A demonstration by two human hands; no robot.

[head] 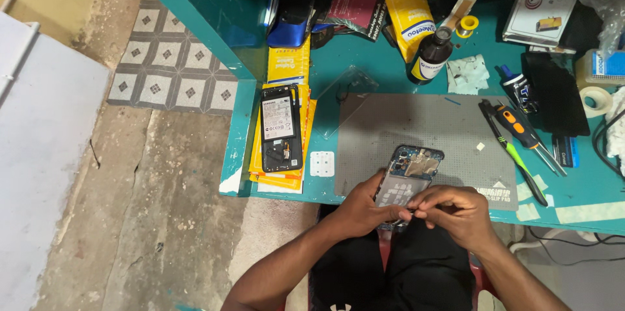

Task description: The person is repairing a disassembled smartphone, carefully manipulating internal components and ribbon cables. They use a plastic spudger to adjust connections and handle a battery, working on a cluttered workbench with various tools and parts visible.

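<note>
Holding an opened phone (409,177) at the near edge of a grey mat (423,135), back cover off, battery and boards showing. Left hand (361,210) curled about the phone's lower left side, fingers clamped on its rim. Right hand (456,210) closed together over the phone's lower end, fingertips pinched there; whether on a small part or on the phone itself, cannot tell. Phone's lower end overhanging the mat's front edge and the teal bench (325,76) edge, above the lap.

Crowded on the right: an orange-handled screwdriver (517,127) and green tweezers (514,155) just beside the mat's right edge, a black slab (556,93) beyond them, a tape roll (596,99) near the far right.

Open in the middle: most of the mat's top bare behind the phone. Past the mat's far edge, a dark bottle (431,57) and a crumpled white wipe (470,73), well apart from the hands.

Left of the mat, a small white plate (321,163) close by, then a second opened phone (281,128) lying on a stack of yellow packets (286,67) at the bench's left edge. Beyond that edge, bare concrete floor (163,207).
</note>
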